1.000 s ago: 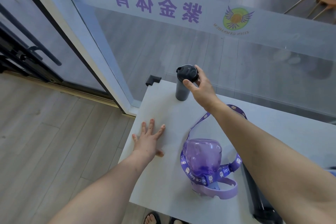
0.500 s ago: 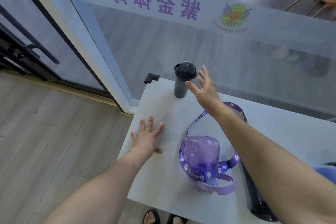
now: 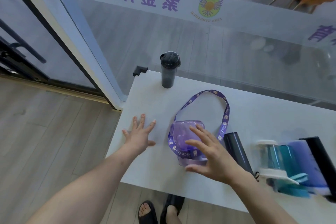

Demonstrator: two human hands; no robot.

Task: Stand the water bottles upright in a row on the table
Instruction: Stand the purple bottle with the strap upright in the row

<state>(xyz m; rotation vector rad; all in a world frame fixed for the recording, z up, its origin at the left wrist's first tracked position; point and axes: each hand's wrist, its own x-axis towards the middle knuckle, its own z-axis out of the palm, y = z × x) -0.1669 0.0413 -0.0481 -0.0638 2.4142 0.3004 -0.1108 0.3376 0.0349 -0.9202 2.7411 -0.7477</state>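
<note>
A dark grey bottle point(image 3: 168, 71) stands upright at the far left corner of the white table point(image 3: 149, 165). A purple bottle point(image 3: 181, 137) with a purple strap point(image 3: 224, 120) lies on its side in the middle. My right hand point(image 3: 211, 156) hovers over it with fingers spread, holding nothing. My left hand point(image 3: 139, 135) rests flat on the table near its left edge. To the right lie a dark bottle point(image 3: 237, 151), a clear bottle with white ends point(image 3: 271, 158), a teal bottle point(image 3: 289, 162), a lavender bottle point(image 3: 307, 162) and a black bottle point(image 3: 320, 152), all on their sides.
A glass wall point(image 3: 181, 32) with purple lettering runs right behind the table. A white door frame point(image 3: 76, 42) stands at the left. A black corner guard point(image 3: 139, 70) caps the table's far left corner. My sandalled feet point(image 3: 160, 211) show below the near edge.
My right hand let go of the upright dark grey bottle and drew back to hover above the lying purple bottle. The view shifted right, showing more lying bottles. My left hand stayed put.
</note>
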